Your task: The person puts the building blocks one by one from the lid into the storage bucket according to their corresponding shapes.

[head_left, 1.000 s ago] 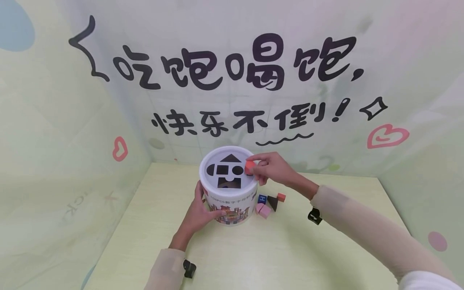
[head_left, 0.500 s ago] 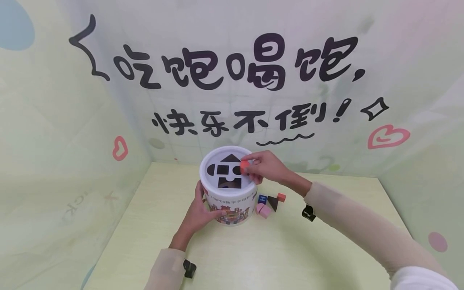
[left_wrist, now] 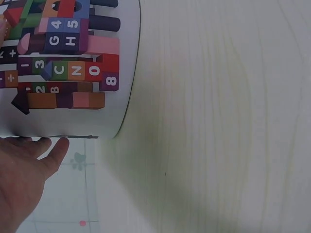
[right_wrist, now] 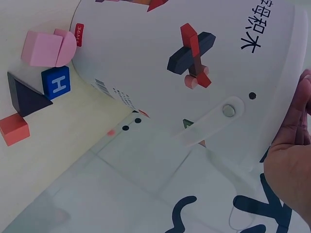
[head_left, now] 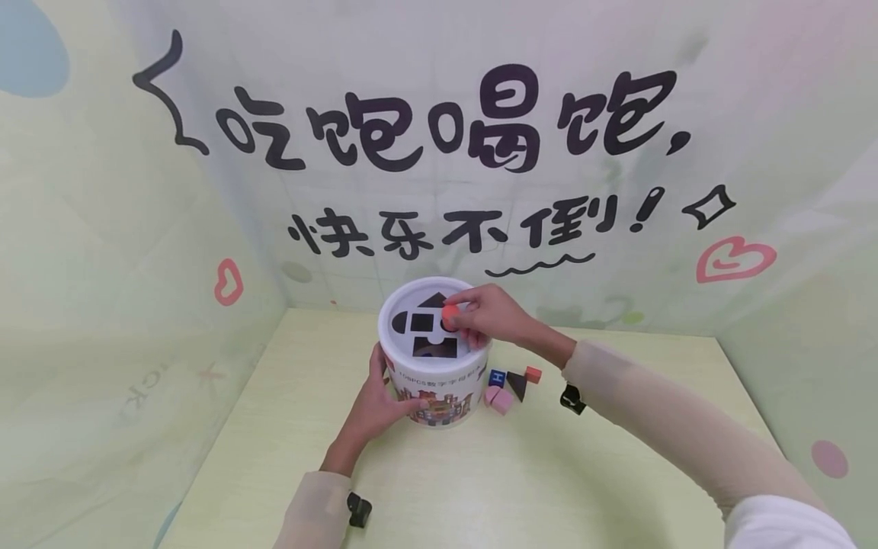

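I see the right hand (head_left: 490,311) pinching an orange-red block (head_left: 449,316) over the round hole (head_left: 444,326) in the lid (head_left: 402,342) — not yet inside — the left hand (head_left: 376,408) gripping the tub (head_left: 439,377), five blocks (head_left: 504,401) outside on the bench (head_left: 535,488).

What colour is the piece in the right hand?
The piece is orange-red, best seen in the head view.

The left hand (head_left: 373,404) holds the bucket (head_left: 439,385) from its near left, thumb laid across the front; the left forearm (head_left: 317,499) rises from the bucket's near side. The right hand (head_left: 504,314) is over the bucket's right half, its grip pinching; the right forearm (head_left: 672,419) slants in from the bucket's near right.
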`<act>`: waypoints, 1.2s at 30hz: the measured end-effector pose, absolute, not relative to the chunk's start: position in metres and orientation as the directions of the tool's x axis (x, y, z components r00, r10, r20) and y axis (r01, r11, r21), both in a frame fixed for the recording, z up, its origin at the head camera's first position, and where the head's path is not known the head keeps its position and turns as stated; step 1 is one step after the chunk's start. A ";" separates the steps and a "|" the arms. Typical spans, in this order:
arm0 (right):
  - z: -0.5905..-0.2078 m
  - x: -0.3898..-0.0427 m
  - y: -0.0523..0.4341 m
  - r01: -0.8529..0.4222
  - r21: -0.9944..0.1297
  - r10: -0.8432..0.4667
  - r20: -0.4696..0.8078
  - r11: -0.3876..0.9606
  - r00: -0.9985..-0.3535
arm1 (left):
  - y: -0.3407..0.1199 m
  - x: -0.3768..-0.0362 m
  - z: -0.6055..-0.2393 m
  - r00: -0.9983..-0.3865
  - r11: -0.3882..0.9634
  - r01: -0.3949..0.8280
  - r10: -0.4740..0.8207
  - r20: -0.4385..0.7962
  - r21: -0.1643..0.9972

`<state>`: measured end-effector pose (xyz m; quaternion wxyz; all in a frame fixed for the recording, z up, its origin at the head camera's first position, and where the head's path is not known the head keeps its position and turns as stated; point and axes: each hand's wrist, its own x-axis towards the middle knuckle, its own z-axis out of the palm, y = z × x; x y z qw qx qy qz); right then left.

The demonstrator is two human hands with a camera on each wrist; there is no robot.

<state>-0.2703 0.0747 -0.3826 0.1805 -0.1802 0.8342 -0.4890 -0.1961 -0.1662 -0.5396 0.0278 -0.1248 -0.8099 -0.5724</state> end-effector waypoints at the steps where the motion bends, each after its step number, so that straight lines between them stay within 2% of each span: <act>1: -0.383 -0.271 0.075 -0.124 -0.880 -0.478 -0.127 0.458 -0.869 | -0.166 -0.196 -0.539 -0.968 0.316 0.230 0.167 0.185 0.921; 16: -0.384 -0.275 0.090 -0.067 -0.921 -0.444 -0.120 0.383 -0.888 | -0.166 -0.199 -0.541 -0.966 0.325 0.245 0.164 0.201 0.913; 36: -0.398 -0.274 0.136 -0.001 -0.945 -0.296 -0.102 0.328 -0.950 | -0.165 -0.196 -0.538 -0.965 0.317 0.245 0.167 0.200 0.916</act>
